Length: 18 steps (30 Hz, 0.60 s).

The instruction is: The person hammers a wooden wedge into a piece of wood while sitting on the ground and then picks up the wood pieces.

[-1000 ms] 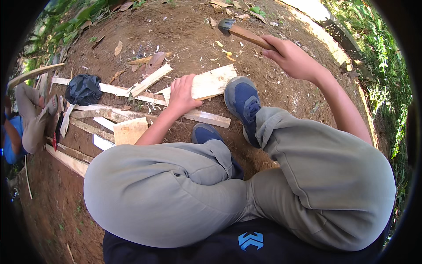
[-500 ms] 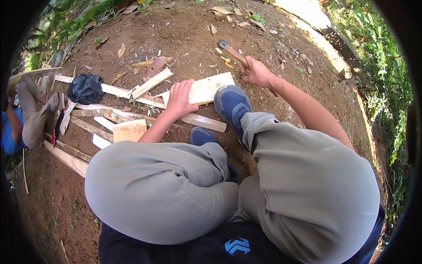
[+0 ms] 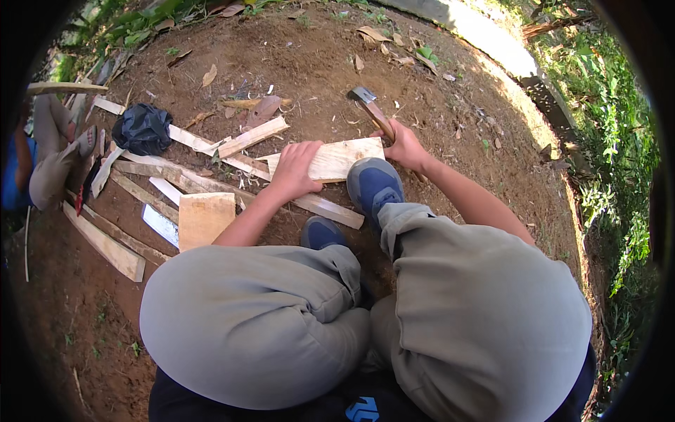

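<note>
My left hand [image 3: 297,169] presses down on a pale wooden board [image 3: 344,157], fingers together over its left part and thumb along the near edge. The board lies across a longer wood strip [image 3: 329,209], and my right shoe [image 3: 375,184] is against its near right side. My right hand [image 3: 406,146] is closed around the wooden handle of a hatchet-like tool [image 3: 375,114], just beyond the board's right end. Its steel head points up and away over the soil; the exact blade shape is hard to make out.
Several wood strips [image 3: 145,198] and a squarish wood block [image 3: 206,219] lie to the left, near a black plastic bag [image 3: 142,130]. Another person [image 3: 58,151] sits at the far left. Dry leaves [image 3: 264,111] and chips dot the soil; plants [image 3: 603,133] grow at the right.
My right hand has moved slightly nearer with the tool, whose head is now lower and turned. My left hand stays on the board. The whole view has shifted a little.
</note>
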Each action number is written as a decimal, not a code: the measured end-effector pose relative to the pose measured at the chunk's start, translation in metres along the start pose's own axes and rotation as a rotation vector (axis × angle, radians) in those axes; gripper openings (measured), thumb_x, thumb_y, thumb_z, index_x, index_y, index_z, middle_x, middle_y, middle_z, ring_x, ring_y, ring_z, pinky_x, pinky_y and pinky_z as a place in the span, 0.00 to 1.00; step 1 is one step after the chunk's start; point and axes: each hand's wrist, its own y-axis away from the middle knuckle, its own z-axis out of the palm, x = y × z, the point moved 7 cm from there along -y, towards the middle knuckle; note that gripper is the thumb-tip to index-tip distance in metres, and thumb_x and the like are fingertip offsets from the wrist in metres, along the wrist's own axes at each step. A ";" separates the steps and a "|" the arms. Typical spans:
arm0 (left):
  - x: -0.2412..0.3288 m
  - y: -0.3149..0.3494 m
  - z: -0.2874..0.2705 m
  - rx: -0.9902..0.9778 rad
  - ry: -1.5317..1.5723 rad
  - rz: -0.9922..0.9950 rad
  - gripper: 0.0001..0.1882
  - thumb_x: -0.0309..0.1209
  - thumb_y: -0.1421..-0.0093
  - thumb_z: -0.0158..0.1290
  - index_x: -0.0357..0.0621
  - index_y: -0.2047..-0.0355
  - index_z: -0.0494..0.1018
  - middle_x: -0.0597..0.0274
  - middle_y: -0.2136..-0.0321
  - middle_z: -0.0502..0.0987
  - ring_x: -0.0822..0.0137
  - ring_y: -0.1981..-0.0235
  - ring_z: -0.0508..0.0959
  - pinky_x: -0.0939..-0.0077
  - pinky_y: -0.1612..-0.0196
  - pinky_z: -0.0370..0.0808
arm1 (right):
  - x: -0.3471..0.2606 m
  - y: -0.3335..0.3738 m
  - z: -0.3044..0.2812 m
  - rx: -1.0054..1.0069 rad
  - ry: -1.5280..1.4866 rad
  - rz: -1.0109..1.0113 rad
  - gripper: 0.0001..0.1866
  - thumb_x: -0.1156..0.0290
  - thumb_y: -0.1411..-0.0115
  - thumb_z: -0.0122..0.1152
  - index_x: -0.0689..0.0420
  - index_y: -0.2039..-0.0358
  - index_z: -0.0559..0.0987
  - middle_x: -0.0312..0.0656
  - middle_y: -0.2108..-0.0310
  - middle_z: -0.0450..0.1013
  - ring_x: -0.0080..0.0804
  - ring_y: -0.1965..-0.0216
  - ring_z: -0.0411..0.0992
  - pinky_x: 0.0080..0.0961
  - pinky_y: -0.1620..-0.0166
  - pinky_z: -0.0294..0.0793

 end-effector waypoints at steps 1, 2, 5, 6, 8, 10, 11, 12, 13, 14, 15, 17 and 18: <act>0.000 0.000 -0.001 -0.009 -0.004 -0.006 0.52 0.35 0.60 0.72 0.43 0.33 0.63 0.51 0.40 0.70 0.49 0.35 0.66 0.56 0.28 0.57 | 0.002 0.000 0.002 0.028 -0.025 0.005 0.24 0.70 0.47 0.77 0.56 0.52 0.76 0.41 0.58 0.80 0.35 0.55 0.78 0.32 0.47 0.74; 0.001 0.000 -0.001 -0.018 -0.005 -0.007 0.52 0.35 0.60 0.72 0.43 0.33 0.63 0.51 0.39 0.70 0.50 0.35 0.66 0.56 0.28 0.57 | 0.004 0.000 0.003 0.036 -0.053 0.016 0.23 0.70 0.47 0.77 0.57 0.53 0.76 0.41 0.58 0.80 0.34 0.55 0.78 0.31 0.47 0.74; 0.001 0.001 -0.002 -0.032 -0.022 -0.014 0.52 0.35 0.60 0.72 0.42 0.33 0.63 0.51 0.39 0.70 0.50 0.35 0.66 0.55 0.28 0.57 | 0.008 -0.004 0.006 0.045 -0.119 0.027 0.21 0.72 0.48 0.77 0.56 0.55 0.77 0.40 0.59 0.80 0.32 0.55 0.78 0.30 0.48 0.74; 0.000 0.002 -0.003 -0.031 -0.035 -0.017 0.52 0.36 0.60 0.72 0.42 0.34 0.63 0.51 0.39 0.70 0.50 0.35 0.66 0.55 0.28 0.57 | 0.008 -0.005 0.007 0.042 -0.130 0.020 0.21 0.72 0.48 0.77 0.56 0.56 0.77 0.39 0.59 0.80 0.32 0.55 0.78 0.30 0.48 0.74; 0.001 0.000 -0.001 -0.025 -0.046 -0.012 0.52 0.36 0.60 0.72 0.42 0.34 0.63 0.51 0.39 0.70 0.50 0.35 0.66 0.55 0.28 0.57 | 0.013 -0.005 0.005 0.046 -0.139 0.008 0.20 0.74 0.48 0.76 0.56 0.56 0.77 0.38 0.59 0.80 0.30 0.55 0.78 0.29 0.48 0.74; 0.002 -0.001 0.002 -0.014 -0.048 -0.004 0.52 0.36 0.60 0.73 0.41 0.34 0.63 0.51 0.39 0.70 0.50 0.35 0.66 0.56 0.29 0.57 | 0.018 -0.004 0.003 0.057 -0.139 -0.009 0.21 0.75 0.49 0.76 0.56 0.56 0.77 0.37 0.59 0.79 0.29 0.55 0.77 0.29 0.48 0.74; 0.001 -0.001 0.002 -0.016 -0.049 -0.006 0.52 0.37 0.60 0.73 0.41 0.34 0.63 0.51 0.39 0.69 0.50 0.35 0.66 0.56 0.28 0.57 | 0.019 -0.003 0.003 0.045 -0.112 0.006 0.20 0.75 0.49 0.75 0.56 0.56 0.77 0.37 0.59 0.79 0.29 0.55 0.78 0.29 0.48 0.74; 0.001 -0.001 0.003 -0.019 -0.049 -0.007 0.52 0.37 0.60 0.73 0.41 0.34 0.63 0.51 0.39 0.69 0.50 0.35 0.66 0.56 0.28 0.56 | 0.020 -0.002 0.002 0.033 -0.083 0.020 0.20 0.76 0.49 0.75 0.56 0.56 0.77 0.37 0.58 0.79 0.29 0.55 0.78 0.29 0.48 0.75; 0.000 -0.001 0.003 -0.019 -0.050 -0.010 0.52 0.37 0.60 0.73 0.41 0.34 0.62 0.51 0.39 0.69 0.50 0.35 0.66 0.56 0.28 0.56 | 0.017 -0.002 0.001 0.020 -0.055 0.033 0.20 0.76 0.49 0.75 0.56 0.56 0.77 0.36 0.58 0.79 0.29 0.55 0.78 0.29 0.47 0.75; -0.001 0.000 0.003 -0.021 -0.048 -0.015 0.52 0.37 0.60 0.73 0.42 0.34 0.62 0.51 0.39 0.69 0.50 0.35 0.66 0.56 0.28 0.56 | 0.014 -0.001 0.000 0.015 -0.066 0.035 0.20 0.77 0.48 0.74 0.56 0.55 0.77 0.36 0.58 0.79 0.29 0.55 0.78 0.29 0.47 0.75; -0.001 0.001 0.003 -0.023 -0.045 -0.020 0.52 0.37 0.60 0.73 0.42 0.34 0.62 0.51 0.39 0.69 0.50 0.35 0.66 0.56 0.28 0.56 | 0.011 0.002 -0.001 0.011 -0.077 0.038 0.19 0.77 0.47 0.73 0.56 0.55 0.77 0.36 0.59 0.80 0.30 0.55 0.78 0.29 0.47 0.75; -0.001 0.001 0.003 -0.027 -0.043 -0.022 0.52 0.37 0.60 0.73 0.42 0.34 0.62 0.52 0.39 0.69 0.50 0.35 0.66 0.56 0.28 0.56 | 0.009 0.005 -0.006 0.007 -0.098 0.058 0.19 0.78 0.45 0.71 0.56 0.54 0.76 0.37 0.58 0.80 0.30 0.55 0.78 0.30 0.46 0.75; 0.000 0.000 0.003 -0.030 -0.047 -0.022 0.52 0.37 0.60 0.73 0.42 0.33 0.62 0.52 0.39 0.69 0.50 0.35 0.66 0.56 0.28 0.56 | 0.009 0.006 -0.009 0.004 -0.111 0.074 0.18 0.77 0.44 0.70 0.57 0.53 0.76 0.37 0.58 0.81 0.30 0.55 0.79 0.30 0.46 0.76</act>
